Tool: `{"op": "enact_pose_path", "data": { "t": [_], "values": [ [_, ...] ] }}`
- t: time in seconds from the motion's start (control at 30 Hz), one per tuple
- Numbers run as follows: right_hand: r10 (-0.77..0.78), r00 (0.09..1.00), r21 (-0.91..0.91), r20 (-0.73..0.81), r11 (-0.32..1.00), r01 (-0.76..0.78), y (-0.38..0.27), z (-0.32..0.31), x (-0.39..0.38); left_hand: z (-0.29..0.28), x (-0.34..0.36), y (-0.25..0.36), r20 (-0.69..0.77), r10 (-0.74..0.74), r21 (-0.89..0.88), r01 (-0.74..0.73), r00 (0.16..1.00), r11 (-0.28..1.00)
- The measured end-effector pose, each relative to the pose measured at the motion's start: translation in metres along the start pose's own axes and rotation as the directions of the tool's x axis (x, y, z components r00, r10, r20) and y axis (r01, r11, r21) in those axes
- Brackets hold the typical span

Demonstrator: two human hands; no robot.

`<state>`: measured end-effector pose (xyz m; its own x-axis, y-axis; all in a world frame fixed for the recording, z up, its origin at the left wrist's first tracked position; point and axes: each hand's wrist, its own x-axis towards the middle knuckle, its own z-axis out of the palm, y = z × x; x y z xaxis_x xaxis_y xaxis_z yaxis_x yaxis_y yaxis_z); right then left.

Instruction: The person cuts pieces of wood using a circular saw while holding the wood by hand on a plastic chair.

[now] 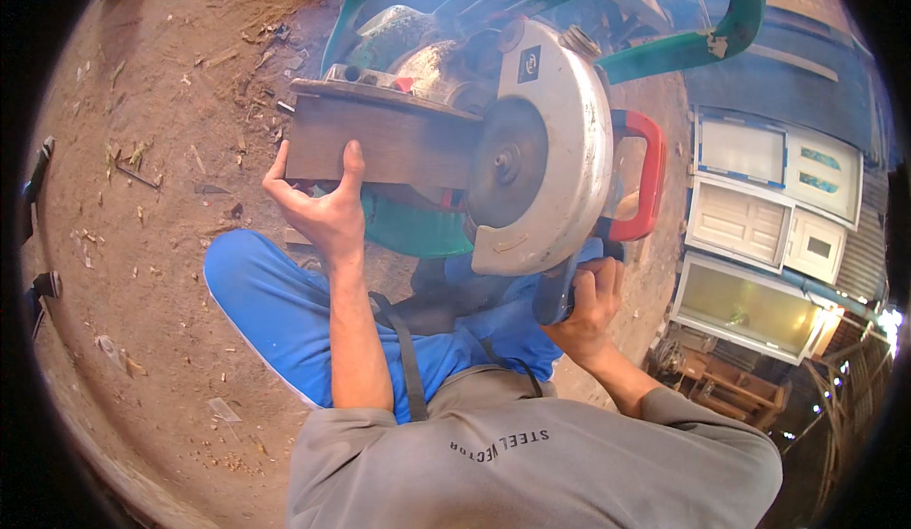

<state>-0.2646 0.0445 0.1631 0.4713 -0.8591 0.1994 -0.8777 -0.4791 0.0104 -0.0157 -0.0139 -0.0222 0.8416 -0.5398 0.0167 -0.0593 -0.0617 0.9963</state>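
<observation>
A cut-off saw with a pale round blade guard (569, 164) stands in front of me, its grey disc (517, 173) at the end of a brown rectangular length of material (380, 140). I cannot tell if that length is wood or coated metal. My left hand (327, 211) grips its near left end, thumb on the front face and fingers at the end and lower edge. My right hand (588, 306) is wrapped round the saw's black handle (555, 292). The exact contact between disc and brown length is hidden. Bluish haze hangs round the saw.
A green plastic chair (731, 40) is beyond and partly beneath the saw. A red loop handle (650, 178) sticks out on the saw's right. White-framed cabinets (745, 301) and a wooden piece of furniture (735, 387) stand at right. Scraps litter the dirt floor (161, 235).
</observation>
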Motion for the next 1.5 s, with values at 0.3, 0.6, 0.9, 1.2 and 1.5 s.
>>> {"op": "enact_pose_path", "data": {
  "t": [0.3,0.6,0.9,1.2,1.5],
  "values": [
    [0.009,1.0,-0.045,-0.005,0.999,-0.009,0.004,0.005,-0.009,-0.001,0.0,-0.008,-0.002,0.032,0.073,-0.031,0.999,0.997],
    [0.033,0.999,0.026,0.002,0.999,-0.033,-0.001,-0.011,-0.001,0.0,-0.002,-0.004,-0.014,0.02,-0.045,-0.021,1.0,0.999],
    [-0.027,0.999,0.169,0.031,0.985,0.021,0.014,-0.044,0.011,-0.002,-0.001,-0.01,0.008,0.076,-0.082,-0.075,0.997,0.994],
    [-0.089,0.996,0.267,-0.008,0.96,0.088,0.034,-0.087,0.029,-0.005,0.0,-0.012,0.049,0.105,-0.014,-0.104,0.993,0.994],
    [-0.117,0.991,0.278,0.072,0.956,0.093,0.061,-0.128,0.083,-0.01,-0.001,-0.011,0.068,0.137,0.0,-0.138,0.988,0.99]
  ]
}}
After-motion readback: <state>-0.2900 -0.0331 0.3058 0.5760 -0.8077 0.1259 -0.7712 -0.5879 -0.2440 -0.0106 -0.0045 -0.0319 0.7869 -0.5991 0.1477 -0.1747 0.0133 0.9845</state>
